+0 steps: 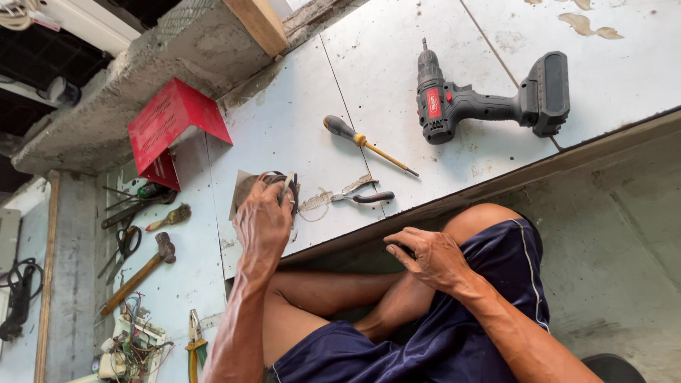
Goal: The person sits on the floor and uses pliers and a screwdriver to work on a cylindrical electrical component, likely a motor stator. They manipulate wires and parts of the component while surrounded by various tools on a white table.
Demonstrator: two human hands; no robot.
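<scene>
1. Here, the left hand closes around a small dark round part, held above the bench edge.
2. The right hand rests loosely curled on the knee; whether it holds anything cannot be told.
3. Nearby, the pliers, screwdriver and drill lie unheld.
4. Judged progress: the part is in hand, with no tool applied yet.

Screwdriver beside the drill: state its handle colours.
The screwdriver has a dark grey handle with a yellow collar, seen in the head view.
</scene>
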